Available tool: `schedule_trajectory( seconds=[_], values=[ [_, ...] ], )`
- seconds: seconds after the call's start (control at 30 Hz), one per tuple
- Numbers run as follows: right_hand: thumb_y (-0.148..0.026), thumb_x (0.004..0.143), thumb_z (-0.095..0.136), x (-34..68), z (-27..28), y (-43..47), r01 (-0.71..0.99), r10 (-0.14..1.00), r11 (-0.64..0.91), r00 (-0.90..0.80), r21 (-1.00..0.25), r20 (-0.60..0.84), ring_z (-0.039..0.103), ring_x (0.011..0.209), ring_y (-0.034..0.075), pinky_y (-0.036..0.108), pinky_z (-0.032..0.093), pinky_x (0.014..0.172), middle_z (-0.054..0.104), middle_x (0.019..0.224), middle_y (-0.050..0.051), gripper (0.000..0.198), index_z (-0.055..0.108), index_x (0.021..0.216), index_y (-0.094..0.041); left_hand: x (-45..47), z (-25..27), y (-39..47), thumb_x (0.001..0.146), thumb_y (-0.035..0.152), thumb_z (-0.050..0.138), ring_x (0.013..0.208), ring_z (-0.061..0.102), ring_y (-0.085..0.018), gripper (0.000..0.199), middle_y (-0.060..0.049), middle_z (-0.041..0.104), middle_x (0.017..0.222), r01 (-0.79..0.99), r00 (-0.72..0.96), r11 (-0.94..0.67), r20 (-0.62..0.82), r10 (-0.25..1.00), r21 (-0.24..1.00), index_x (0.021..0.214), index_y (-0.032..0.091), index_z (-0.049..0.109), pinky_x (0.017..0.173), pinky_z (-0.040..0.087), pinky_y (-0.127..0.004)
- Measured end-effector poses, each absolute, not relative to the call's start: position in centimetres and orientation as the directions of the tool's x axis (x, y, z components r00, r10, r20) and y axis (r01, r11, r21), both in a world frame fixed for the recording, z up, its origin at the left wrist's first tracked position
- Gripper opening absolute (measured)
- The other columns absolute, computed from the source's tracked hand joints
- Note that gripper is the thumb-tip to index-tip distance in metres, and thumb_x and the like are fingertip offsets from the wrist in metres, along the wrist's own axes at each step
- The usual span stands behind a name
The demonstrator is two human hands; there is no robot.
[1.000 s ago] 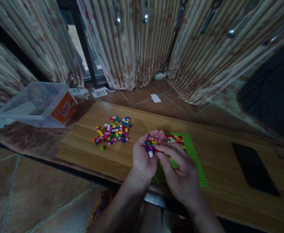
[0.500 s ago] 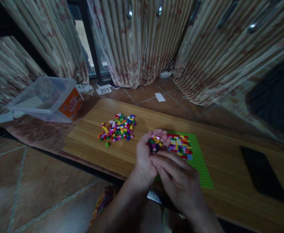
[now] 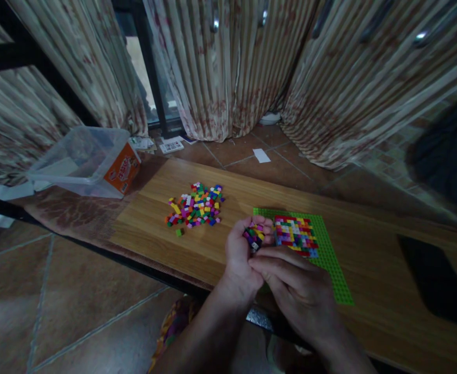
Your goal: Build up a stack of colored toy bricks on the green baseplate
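My left hand (image 3: 240, 254) is palm up and cupped, holding a small heap of toy bricks (image 3: 254, 236) in purple, yellow, green and other colours. Beside its palm, my right hand (image 3: 298, 285) is closed in a pinch, its fingertips against the heel of the left hand. Whatever is between those fingers is hidden. Under and beyond both hands lies a green baseplate (image 3: 331, 259). A multicoloured block of fitted bricks (image 3: 295, 234) covers part of it, and the right hand hides the plate's near left portion.
A loose pile of small bricks (image 3: 199, 205) lies on the wooden board (image 3: 150, 228), with one green brick (image 3: 179, 232) apart. A clear plastic box (image 3: 83, 161) with an orange label stands at the far left. A dark flat object (image 3: 431, 275) lies at right.
The view has shifted a little, moving the scene rightward. My cupped left hand is slightly nearer me, uncovering the baseplate's far left corner. My right hand keeps its pinch beside it.
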State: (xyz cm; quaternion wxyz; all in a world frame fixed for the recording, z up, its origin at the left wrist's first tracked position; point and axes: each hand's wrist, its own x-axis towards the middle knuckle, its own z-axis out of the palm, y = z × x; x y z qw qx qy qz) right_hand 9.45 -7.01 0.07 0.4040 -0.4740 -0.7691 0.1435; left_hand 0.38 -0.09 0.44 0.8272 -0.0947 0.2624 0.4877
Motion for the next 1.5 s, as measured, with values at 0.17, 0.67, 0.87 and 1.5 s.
schedule_trajectory(
  seconds=[0.17,0.67,0.87,1.5],
  values=[
    [-0.01,0.088,0.059,9.6,-0.2,-7.0,0.54,0.877,0.468,-0.185,-0.7,0.443,0.069,0.086,0.011,0.021,0.057,0.078,0.072,0.095,0.0,0.02,0.072,0.094,-0.025,0.2,0.5,-0.2,0.082,0.015,0.042,0.042,0.045,-0.005,0.028,-0.004,0.053,0.056,-0.842,0.417,0.531,-0.511,0.752,0.094,0.059,0.009,0.056,0.039,0.037,-0.014],
    [-0.024,0.086,0.065,15.6,-0.7,-6.4,0.471,0.898,0.191,0.271,-0.861,0.347,0.066,0.094,0.015,0.028,0.055,0.08,0.07,0.101,-0.001,0.013,0.073,0.091,-0.031,-0.7,0.5,1.0,0.085,0.01,0.043,0.056,0.055,-0.006,0.024,-0.006,0.058,0.067,-0.902,0.337,0.431,-0.596,0.728,0.016,0.067,0.008,0.059,0.049,0.05,-0.012],
    [-0.027,0.088,0.059,17.7,-1.5,-6.5,0.703,0.923,0.155,0.149,-0.695,0.356,0.066,0.092,0.019,0.035,0.054,0.082,0.07,0.097,0.002,0.015,0.072,0.093,-0.028,-0.7,0.4,1.3,0.085,0.009,0.043,0.057,0.056,-0.007,0.023,-0.006,0.058,0.069,-0.903,0.307,0.427,-0.616,0.725,0.053,0.068,0.009,0.058,0.05,0.051,-0.011],
    [-0.015,0.085,0.055,16.5,-2.2,-5.6,0.812,0.938,0.143,0.072,-0.565,0.34,0.063,0.087,0.02,0.038,0.052,0.08,0.069,0.091,0.004,0.035,0.065,0.117,-0.024,-0.6,0.4,1.2,0.086,0.01,0.042,0.057,0.056,-0.006,0.024,-0.006,0.059,0.069,-0.892,0.306,0.444,-0.603,0.737,0.09,0.069,0.008,0.059,0.049,0.051,-0.011]
  ],
)
